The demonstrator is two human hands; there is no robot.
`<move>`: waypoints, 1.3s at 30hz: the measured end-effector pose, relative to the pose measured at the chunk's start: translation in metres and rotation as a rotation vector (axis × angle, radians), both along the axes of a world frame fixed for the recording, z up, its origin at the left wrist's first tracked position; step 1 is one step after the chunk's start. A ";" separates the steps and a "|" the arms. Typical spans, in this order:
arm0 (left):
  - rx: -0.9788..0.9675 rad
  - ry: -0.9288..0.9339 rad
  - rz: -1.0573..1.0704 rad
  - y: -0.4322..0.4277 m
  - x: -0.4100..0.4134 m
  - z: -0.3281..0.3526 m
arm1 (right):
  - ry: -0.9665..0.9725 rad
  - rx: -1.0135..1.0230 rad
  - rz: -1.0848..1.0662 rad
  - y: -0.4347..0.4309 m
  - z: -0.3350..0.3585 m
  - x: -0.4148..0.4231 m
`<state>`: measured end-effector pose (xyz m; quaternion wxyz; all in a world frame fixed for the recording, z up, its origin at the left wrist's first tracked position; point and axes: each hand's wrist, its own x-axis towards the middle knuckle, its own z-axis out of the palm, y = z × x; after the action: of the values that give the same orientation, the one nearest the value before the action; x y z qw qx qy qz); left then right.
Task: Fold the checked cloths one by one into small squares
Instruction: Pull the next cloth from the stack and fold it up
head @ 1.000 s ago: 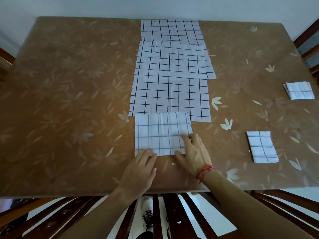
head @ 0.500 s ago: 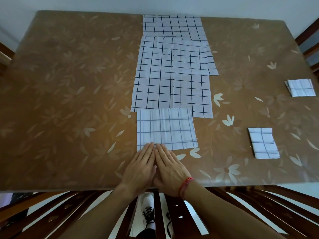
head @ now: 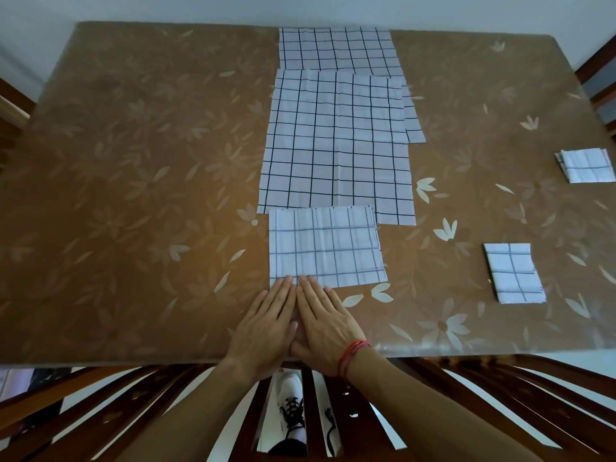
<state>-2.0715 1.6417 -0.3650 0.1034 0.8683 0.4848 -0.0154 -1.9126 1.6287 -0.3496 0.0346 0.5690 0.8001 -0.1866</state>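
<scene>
Cloth this thin looks light and limp. It should lie flat, take a crease under pressure, and slide easily on the glossy table [head: 133, 195]. The part-folded cloth [head: 325, 246] sits at the near middle, its far edge just overlapping the near flat cloth [head: 336, 141]. The left hand [head: 266, 323] and right hand [head: 328, 323] lie side by side, fingers straight, fingertips pressing its near edge; neither grip is closed on anything. Two corners of one edge, pinched, seem the best hold.

Count:
- one part-folded cloth
- two finished squares at the right, the near square [head: 513, 273] and the far square [head: 586, 165]
- two flat cloths, counting the far flat cloth [head: 336, 48], with perhaps a third hidden in the overlap
</scene>
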 end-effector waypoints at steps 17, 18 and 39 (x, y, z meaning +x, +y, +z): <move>-0.083 0.035 0.062 0.001 0.000 -0.003 | -0.221 -0.068 -0.162 -0.016 0.007 0.093; -0.086 0.033 0.065 0.001 0.001 -0.003 | -0.222 -0.074 -0.168 -0.017 0.007 0.094; -0.141 -0.021 0.089 0.001 0.002 -0.004 | 0.041 0.052 -0.610 0.049 0.020 0.087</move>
<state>-2.0695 1.6426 -0.3686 0.1701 0.8365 0.5196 -0.0359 -1.8259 1.6774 -0.3301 -0.0537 0.7798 0.5974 -0.1794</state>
